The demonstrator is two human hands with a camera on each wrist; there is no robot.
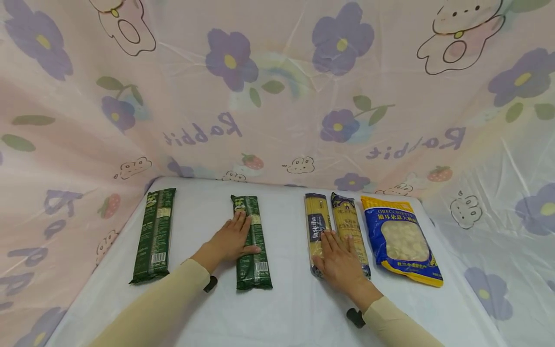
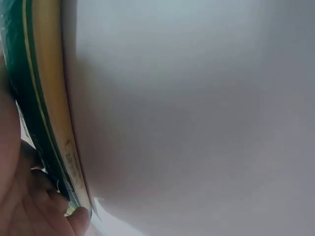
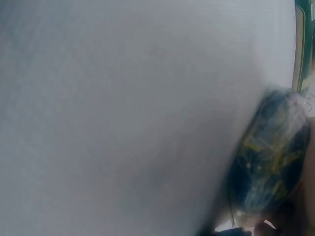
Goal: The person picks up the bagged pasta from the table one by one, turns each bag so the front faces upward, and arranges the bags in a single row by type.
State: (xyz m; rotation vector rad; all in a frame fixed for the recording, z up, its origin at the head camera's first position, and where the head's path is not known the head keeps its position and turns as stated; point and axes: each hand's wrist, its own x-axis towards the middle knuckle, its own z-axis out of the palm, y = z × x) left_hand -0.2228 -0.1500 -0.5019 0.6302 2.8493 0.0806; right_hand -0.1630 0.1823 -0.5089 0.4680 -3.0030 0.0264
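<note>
In the head view my left hand [image 1: 230, 239] rests on a long green pasta packet [image 1: 253, 272], its fingers lying along the top and its thumb across it. The left wrist view shows this packet's side edge [image 2: 34, 98] near the palm and fingers. My right hand [image 1: 340, 262] lies over two slim spaghetti packets side by side: one with a dark blue label [image 1: 318, 221] under its thumb side, the other yellow with a dark top [image 1: 345, 217]. A shiny dark blue and yellow packet end [image 3: 268, 152] shows in the right wrist view.
Another green packet [image 1: 153, 236] lies at the left on the white table [image 1: 286, 308]. A blue and yellow orecchiette bag [image 1: 403, 241] is at the right, close to the spaghetti. Patterned curtain [image 1: 277, 111] surrounds the back and sides.
</note>
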